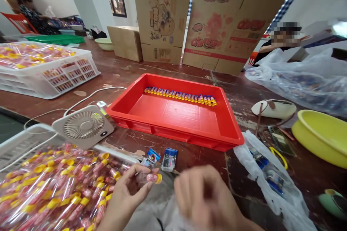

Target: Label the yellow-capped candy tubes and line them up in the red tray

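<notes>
My left hand (127,189) pinches a small clear tube with a yellow cap (154,178) between thumb and fingers, the cap pointing right. My right hand (204,196) is beside it, its fingers curled and smeared by motion; whether it holds anything I cannot make out. Just beyond the hands lie a small blue packet (154,155) and a dark-blue and clear packet (169,158). Many similar yellow-capped tubes (67,187) fill the white basket at lower left. Behind the packets sits a red tray (173,136), with a row of small tubes (179,95) along its far side.
A small fan (84,125) with a white cable stands left of the tray. Farther left is a white crate (76,74) of tubes. Cardboard boxes (217,29) stand behind. At right are a yellow basin (322,144), plastic bags (271,180) and a phone (280,139). Two people sit farther off.
</notes>
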A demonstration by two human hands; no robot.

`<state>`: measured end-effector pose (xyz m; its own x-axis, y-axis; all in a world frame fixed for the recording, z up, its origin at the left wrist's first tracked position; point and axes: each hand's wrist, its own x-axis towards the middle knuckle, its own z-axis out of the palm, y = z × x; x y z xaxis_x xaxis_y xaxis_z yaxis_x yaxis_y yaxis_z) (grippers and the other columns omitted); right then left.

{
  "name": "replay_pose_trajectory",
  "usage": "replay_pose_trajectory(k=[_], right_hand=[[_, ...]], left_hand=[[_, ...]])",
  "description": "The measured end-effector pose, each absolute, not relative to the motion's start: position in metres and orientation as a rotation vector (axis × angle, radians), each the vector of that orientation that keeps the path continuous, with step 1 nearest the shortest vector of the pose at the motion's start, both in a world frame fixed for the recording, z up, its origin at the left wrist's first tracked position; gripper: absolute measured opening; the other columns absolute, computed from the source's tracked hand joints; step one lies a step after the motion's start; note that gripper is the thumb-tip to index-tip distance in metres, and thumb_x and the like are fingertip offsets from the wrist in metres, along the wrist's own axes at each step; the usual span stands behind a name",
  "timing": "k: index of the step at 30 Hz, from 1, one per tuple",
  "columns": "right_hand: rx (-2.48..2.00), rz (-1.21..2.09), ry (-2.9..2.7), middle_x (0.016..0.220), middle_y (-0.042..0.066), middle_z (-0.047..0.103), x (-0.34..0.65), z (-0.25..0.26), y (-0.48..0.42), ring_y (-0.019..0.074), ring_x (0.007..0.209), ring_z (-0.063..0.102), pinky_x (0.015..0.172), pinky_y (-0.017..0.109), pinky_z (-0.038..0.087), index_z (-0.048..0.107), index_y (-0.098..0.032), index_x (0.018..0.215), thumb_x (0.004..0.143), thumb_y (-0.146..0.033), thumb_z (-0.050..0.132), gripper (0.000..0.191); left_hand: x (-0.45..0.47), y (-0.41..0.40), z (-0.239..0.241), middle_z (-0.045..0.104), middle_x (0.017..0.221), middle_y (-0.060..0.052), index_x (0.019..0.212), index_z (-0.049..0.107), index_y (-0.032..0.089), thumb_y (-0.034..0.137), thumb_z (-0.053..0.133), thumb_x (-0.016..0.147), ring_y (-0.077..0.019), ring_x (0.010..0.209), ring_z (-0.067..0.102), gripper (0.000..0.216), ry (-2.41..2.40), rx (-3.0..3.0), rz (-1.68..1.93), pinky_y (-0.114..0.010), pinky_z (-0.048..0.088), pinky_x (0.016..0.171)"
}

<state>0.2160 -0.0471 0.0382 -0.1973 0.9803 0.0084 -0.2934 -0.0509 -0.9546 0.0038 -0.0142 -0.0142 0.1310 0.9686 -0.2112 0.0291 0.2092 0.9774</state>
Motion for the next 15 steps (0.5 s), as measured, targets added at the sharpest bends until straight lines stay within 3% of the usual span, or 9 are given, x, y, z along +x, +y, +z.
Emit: replay_pose_trajectory(k=[3,5,8,11,15], right_hand=[[-0.938,1.446,-0.923,0.049,-0.004,0.045,0.204,0.022,0.0,0.012,0.046,0.036,0.049,0.027,0.034,0.051,-0.023,0.051,0.08,-0.056,0.071,0.049],[-0.974,1.502,-0.881,0.061,-0.002,0.057,0.196,0.007,0.013,0.0127,0.056,0.048,0.057,0.026,0.04,0.064,-0.021,0.067,0.071,-0.05,0.082,0.034],[-0.917,1.678,-0.898,0.082,0.001,0.069,0.183,-0.012,0.011,0.0176,0.077,0.06,0.074,0.029,0.046,0.073,-0.021,0.088,0.065,-0.041,0.086,0.033],[-0.893,1.654,-0.809,0.072,0.001,0.068,0.175,-0.019,0.009,0.0173,0.07,0.059,0.073,0.031,0.046,0.074,-0.018,0.074,0.073,-0.04,0.079,0.022],[-0.908,1.593,-0.729,0.066,0.001,0.068,0.176,-0.02,0.018,0.016,0.064,0.058,0.072,0.031,0.046,0.074,-0.017,0.07,0.071,-0.037,0.08,0.021]], left_hand=[[0.005,-0.014,-0.017,0.077,0.101,-0.011,0.091,0.065,0.02,0.041,0.075,0.076,-0.0254,0.091,0.073,0.028,1.184,1.231,0.944,-0.033,0.058,0.081],[0.008,-0.016,-0.017,0.076,0.101,-0.009,0.092,0.067,0.021,0.037,0.073,0.079,-0.0236,0.09,0.071,0.022,1.162,1.282,0.943,-0.031,0.057,0.081],[0.013,-0.019,-0.015,0.073,0.093,-0.006,0.092,0.068,0.021,0.035,0.071,0.081,-0.0219,0.087,0.069,0.018,1.149,1.334,0.942,-0.03,0.057,0.08],[0.016,-0.021,-0.014,0.07,0.093,-0.005,0.098,0.069,0.021,0.037,0.07,0.082,-0.0215,0.087,0.068,0.023,1.142,1.295,0.972,-0.03,0.057,0.079],[0.013,-0.02,-0.018,0.069,0.103,-0.005,0.123,0.064,0.026,0.047,0.065,0.086,-0.0226,0.088,0.068,0.044,1.152,1.088,0.907,-0.033,0.06,0.076]])
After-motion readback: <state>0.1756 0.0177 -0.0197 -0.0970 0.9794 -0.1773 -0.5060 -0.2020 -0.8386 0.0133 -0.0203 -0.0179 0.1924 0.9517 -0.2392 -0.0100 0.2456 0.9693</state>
